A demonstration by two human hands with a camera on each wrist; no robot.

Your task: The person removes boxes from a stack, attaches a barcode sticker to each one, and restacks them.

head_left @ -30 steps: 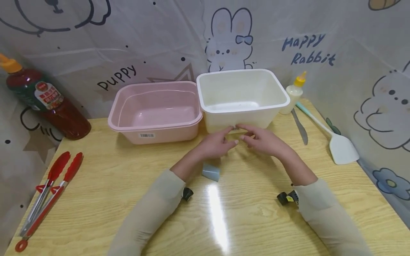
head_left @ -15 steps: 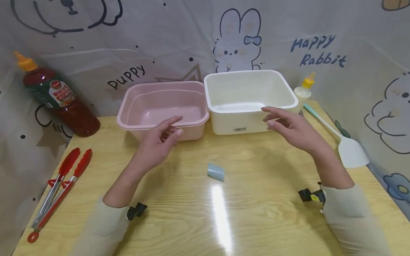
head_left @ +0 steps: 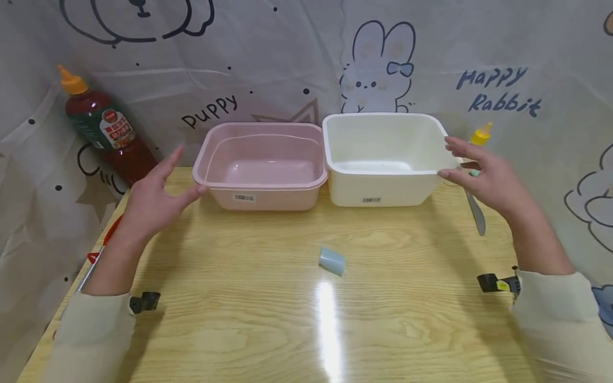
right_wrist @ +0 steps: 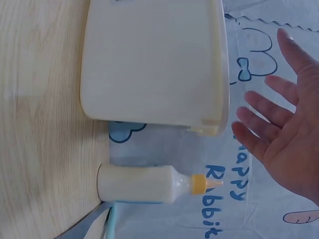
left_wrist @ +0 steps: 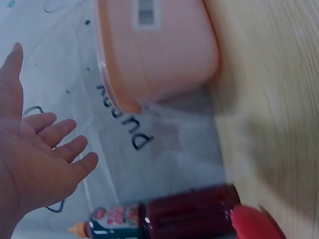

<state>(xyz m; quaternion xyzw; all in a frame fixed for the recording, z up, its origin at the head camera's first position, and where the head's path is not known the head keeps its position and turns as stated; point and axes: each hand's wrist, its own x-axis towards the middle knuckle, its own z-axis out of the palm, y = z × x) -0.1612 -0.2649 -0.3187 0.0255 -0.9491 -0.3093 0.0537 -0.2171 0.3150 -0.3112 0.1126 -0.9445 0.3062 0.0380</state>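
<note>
Approach step: left hand [head_left: 152,199] and right hand [head_left: 487,178], fingers spread and grasping nothing, flank the pink tub [head_left: 261,165] and white tub [head_left: 385,158]; next, each grip likely must meet a tub's outer wall.

The surface [head_left: 268,319] looks like pale wood-grain laminate, really glossy, with a bright streak of glare down the middle; the pink tub [head_left: 261,165] is smooth plastic with a soft sheen and a paper barcode sticker on its front; the white tub [head_left: 385,159] is the same sort of plastic, a bit more matt; the little blue cup [head_left: 332,260] looks like matt plastic too; the sauce bottle [head_left: 107,133] is shiny clear plastic with a glossy printed label; the backdrop [head_left: 287,58] is thin printed sheet, creased and slightly shiny; the knife [head_left: 475,210] blade looks like dull metal; both sleeves [head_left: 91,335] are soft matt cloth.
</note>
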